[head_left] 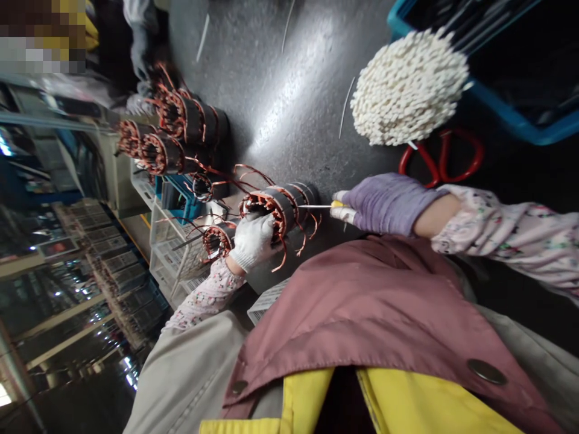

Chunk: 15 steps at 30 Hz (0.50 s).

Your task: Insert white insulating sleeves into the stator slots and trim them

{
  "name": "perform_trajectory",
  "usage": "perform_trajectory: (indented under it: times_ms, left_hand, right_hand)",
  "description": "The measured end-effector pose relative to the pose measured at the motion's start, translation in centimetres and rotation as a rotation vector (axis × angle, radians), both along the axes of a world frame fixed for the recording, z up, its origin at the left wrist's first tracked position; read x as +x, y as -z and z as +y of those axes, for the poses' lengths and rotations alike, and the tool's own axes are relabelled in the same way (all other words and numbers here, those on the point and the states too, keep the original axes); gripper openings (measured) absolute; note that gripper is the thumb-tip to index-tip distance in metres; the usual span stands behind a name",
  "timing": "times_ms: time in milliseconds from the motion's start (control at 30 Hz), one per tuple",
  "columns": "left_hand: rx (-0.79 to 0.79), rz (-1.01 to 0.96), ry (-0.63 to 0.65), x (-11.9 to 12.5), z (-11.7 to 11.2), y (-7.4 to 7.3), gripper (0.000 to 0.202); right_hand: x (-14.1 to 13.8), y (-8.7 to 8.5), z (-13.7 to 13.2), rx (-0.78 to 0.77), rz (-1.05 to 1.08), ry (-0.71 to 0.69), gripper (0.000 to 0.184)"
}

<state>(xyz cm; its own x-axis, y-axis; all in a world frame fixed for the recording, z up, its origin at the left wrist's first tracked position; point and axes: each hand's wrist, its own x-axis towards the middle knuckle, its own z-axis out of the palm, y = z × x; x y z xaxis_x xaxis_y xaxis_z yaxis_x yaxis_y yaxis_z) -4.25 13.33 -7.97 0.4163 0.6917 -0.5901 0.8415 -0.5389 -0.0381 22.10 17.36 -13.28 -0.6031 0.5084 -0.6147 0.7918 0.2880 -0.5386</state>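
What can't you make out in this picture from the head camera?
Head view:
Yellow tool handle: hidden by purple-gloved right hand.
Copper-wound stator's side: hidden by white-gloved left hand.
Blue crate: cut off by top and right edges.
Nearby person: cut off by top edge.

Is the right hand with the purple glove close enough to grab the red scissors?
Probably yes. The right hand lies close beside the red-handled scissors, and nothing seems to stand between them. It would first have to let go of the yellow-handled tool.

Dark workbench (289, 102), probably, copper-wound stators (192, 117), red-handled scissors (423, 160), blue tray (506, 111)
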Motion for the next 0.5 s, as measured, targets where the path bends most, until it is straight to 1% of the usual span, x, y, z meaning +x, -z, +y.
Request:
perform_trajectory:
  times_ms: [100,200,267,300,333,400,433,500]
  left_hand:
    - [-0.02,-0.014,0.019,-0.1,0.2,0.0,0.037]
    - [-0.035,0.013,0.038,-0.6,0.5,-0.1,0.034]
    - [-0.023,0.044,0.046,-1.1,0.6,-0.1,0.034]
    - [-0.012,0.054,0.054,-1.4,0.7,-0.1,0.035]
    - [-0.002,0.057,0.067,-1.7,0.8,-0.1,0.035]
    - [0.005,0.049,0.104,-2.2,1.1,-0.1,0.034]
    - [0.009,0.042,0.118,-2.5,1.2,-0.1,0.034]
    - [0.02,0.03,0.136,-2.8,1.3,0.0,0.035]
  right_hand:
    - [-1.9,-0.1,1.3,-0.018,0.06,-0.035,0.046]
    - [-5.3,-0.2,1.7,0.019,0.185,-0.087,0.044]
    - [-7.1,-0.4,1.0,0.104,0.23,-0.037,0.04]
    - [-7.7,-0.5,0.5,0.147,0.248,0.006,0.042]
    - [-7.9,-0.6,-0.1,0.174,0.261,0.051,0.045]
    - [-7.1,-0.3,-1.3,0.159,0.276,0.11,0.047]
    - [-6.3,0.2,-1.9,0.125,0.285,0.115,0.044]
    - [-4.0,1.7,-3.0,0.051,0.279,0.124,0.04]
